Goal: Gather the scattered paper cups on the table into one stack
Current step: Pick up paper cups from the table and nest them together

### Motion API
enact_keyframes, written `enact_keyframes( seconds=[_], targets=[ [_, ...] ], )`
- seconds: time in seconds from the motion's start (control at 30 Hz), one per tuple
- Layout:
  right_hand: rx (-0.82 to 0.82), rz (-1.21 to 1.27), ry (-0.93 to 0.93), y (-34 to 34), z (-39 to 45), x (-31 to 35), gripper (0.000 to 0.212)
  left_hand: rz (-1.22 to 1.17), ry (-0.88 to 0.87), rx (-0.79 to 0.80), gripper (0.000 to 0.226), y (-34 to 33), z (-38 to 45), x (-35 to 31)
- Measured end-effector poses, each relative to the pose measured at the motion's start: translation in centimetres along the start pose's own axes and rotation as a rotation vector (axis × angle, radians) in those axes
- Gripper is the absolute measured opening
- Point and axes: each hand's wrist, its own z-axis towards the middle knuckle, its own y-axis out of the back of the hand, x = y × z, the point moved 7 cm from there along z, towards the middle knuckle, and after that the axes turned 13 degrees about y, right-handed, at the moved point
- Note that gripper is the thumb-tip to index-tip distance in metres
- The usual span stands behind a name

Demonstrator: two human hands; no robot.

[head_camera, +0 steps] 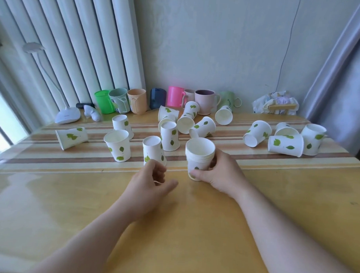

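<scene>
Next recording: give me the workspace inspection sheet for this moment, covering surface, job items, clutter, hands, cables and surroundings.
Surface: wooden table, glossy, with a striped mat across its far half.
Job's things: stack of paper cups upright at the mat's near edge; loose leaf-print cups scattered over the mat, some upright, some upside down like the inverted cup, some on their sides like the tipped cup.
Clutter: row of coloured plastic mugs along the wall, a white desk lamp, a crumpled bag.
Hands: right hand grips the stack; left hand loosely curled, empty, right by the inverted cup.
Cables: thin cord hanging down the wall.
Surroundings: curtains at the left, plain wall behind.
</scene>
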Motion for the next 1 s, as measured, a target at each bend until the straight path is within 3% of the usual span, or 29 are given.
enact_keyframes(
  seconds=[0.07, 0.13, 0.2, 0.3, 0.37, 0.43, 0.53, 0.6, 0.73, 0.87, 1.0],
  targets=[
    [0.015, 0.003, -0.027, 0.3, 0.4, -1.0, 0.057, -0.086, 0.034, -0.061, 0.022, 1.5, 1.1, -0.4],
    [0.062, -0.006, -0.037, -0.3, 0.6, -1.3, 0.057, -0.037, -0.026, -0.235, 0.018, 3.9, 2.1, -1.7],
    [0.081, 0.000, -0.039, -0.6, 0.6, -1.4, 0.056, 0.083, -0.115, -0.326, 0.036, 5.4, 2.8, -3.8],
    [0.086, 0.019, -0.038, -0.4, 0.6, -1.7, 0.052, 0.461, -0.170, -0.199, 0.074, 4.3, 4.5, -5.5],
    [0.086, 0.026, -0.037, -0.3, 0.5, -1.7, 0.054, 0.626, -0.150, -0.142, 0.077, 3.5, 5.3, -5.2],
    [0.087, 0.023, -0.029, -0.4, 0.5, -1.7, 0.058, 0.580, -0.132, -0.153, 0.066, 3.6, 5.5, -4.4],
    [0.088, 0.020, -0.020, -0.5, 0.5, -1.8, 0.062, 0.263, -0.081, -0.217, 0.046, 4.6, 4.6, -3.2],
    [0.087, 0.014, -0.016, -0.5, 0.6, -1.8, 0.060, 0.049, 0.052, -0.202, 0.047, 4.6, 4.0, -1.7],
    [0.083, 0.011, -0.019, -0.6, 0.6, -1.7, 0.057, 0.184, 0.024, -0.113, 0.059, 3.2, 2.4, 0.1],
    [0.080, 0.000, -0.016, -0.6, 0.5, -1.8, 0.056, 0.331, -0.051, -0.025, 0.088, 2.9, 2.1, -0.2],
    [0.079, -0.001, -0.013, -0.6, 0.6, -1.7, 0.058, 0.054, -0.054, 0.117, 0.082, 2.2, 2.1, -2.3]
  ],
)
